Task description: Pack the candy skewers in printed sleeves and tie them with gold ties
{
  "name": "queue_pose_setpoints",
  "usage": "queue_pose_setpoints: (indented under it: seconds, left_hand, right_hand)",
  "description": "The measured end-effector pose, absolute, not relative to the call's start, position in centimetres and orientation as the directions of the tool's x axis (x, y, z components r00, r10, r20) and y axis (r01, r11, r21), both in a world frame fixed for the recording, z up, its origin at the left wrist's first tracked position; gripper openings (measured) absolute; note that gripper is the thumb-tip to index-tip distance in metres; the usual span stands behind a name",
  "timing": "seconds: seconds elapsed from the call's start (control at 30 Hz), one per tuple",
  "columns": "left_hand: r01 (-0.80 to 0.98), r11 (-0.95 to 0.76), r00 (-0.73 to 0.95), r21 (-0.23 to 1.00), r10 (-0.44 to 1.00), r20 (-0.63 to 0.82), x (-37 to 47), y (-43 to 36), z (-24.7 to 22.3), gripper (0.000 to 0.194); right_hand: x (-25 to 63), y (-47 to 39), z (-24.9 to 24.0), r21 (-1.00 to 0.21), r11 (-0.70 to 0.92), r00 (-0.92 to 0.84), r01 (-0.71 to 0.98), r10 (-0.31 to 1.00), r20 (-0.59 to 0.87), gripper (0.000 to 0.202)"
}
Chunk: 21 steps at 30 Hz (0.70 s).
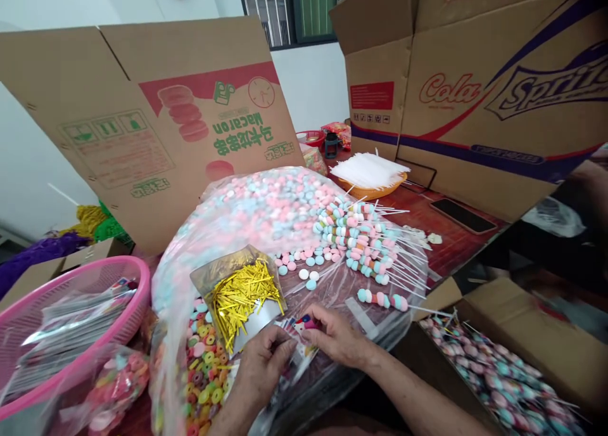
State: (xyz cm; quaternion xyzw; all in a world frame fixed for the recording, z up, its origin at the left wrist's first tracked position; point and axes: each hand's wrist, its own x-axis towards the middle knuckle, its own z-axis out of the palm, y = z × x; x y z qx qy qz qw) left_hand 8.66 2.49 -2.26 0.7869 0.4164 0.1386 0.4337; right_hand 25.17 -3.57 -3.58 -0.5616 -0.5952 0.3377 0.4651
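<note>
My left hand (266,363) and my right hand (335,334) are close together at the front of the table. The fingers of both are pinched on a small printed plastic wrapper (304,325) with red and blue on it. Just behind my left hand lies an open bag of gold twist ties (247,293). Beyond my right hand, one candy skewer (382,299) rests by itself on clear plastic. Behind it is a pile of pink, white and blue candy skewers (363,239), sticks pointing right. Loose pastel candies (266,201) fill a large clear bag.
A pink basket (142,277) of flat wrappers stands left, near colorful ring candies (206,372). An orange basket (375,192) holds white sticks. A phone (463,215) lies at right. Large cardboard boxes (213,125) rise behind. An open box of wrapped skewers (503,385) sits lower right.
</note>
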Motion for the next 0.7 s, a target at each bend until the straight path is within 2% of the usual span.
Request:
queue_pose_setpoints:
  seconds: [0.17, 0.3, 0.37, 0.5, 0.53, 0.6, 0.63, 0.7]
  left_hand:
    - [0.572, -0.469, 0.675, 0.673, 0.735, -0.062, 10.4, 2.6, -2.4, 0.031]
    - [0.517, -0.406, 0.68, 0.753, 0.729, -0.073, 10.9, 2.5, -2.1, 0.023]
    - [0.522, -0.418, 0.679, 0.744, 0.731, -0.066, 10.4, 2.4, -1.8, 0.026]
    - [0.481, -0.55, 0.671, 0.683, 0.732, 0.117, 8.2, 2.7, -1.4, 0.03]
    - [0.443, -0.581, 0.67, 0.683, 0.721, 0.178, 7.5, 2.8, -1.3, 0.028]
    - [0.365, -0.631, 0.674, 0.685, 0.687, 0.273, 6.4, 3.0, -1.2, 0.024]
    - [0.337, -0.65, 0.678, 0.681, 0.669, 0.303, 6.0, 3.1, -1.1, 0.023]
    - [0.312, -0.68, 0.693, 0.664, 0.641, 0.33, 5.5, 3.3, -0.9, 0.022]
  right_hand:
    - [26.1, -3.7, -4.9, -0.914, 0.122, 0.146, 0.388, 0.971, 0.191, 0.026]
    - [26.0, -3.2, -5.1, -0.908, 0.101, 0.196, 0.406, 0.961, 0.195, 0.036]
    - [27.0, -3.8, -4.7, -0.907, 0.067, 0.254, 0.417, 0.949, 0.187, 0.039]
    - [32.9, -8.7, -4.2, -0.868, -0.049, 0.457, 0.494, 0.864, 0.211, 0.034]
    - [34.8, -10.4, -4.5, -0.748, -0.143, 0.508, 0.648, 0.813, 0.285, 0.029]
    - [38.1, -13.6, -5.4, -0.371, -0.329, 0.461, 0.868, 0.812, 0.358, 0.022]
    - [39.3, -14.8, -6.1, -0.196, -0.403, 0.447, 0.894, 0.828, 0.339, 0.02]
    - [40.4, -16.2, -7.4, 0.008, -0.401, 0.379, 0.916, 0.872, 0.311, 0.02]
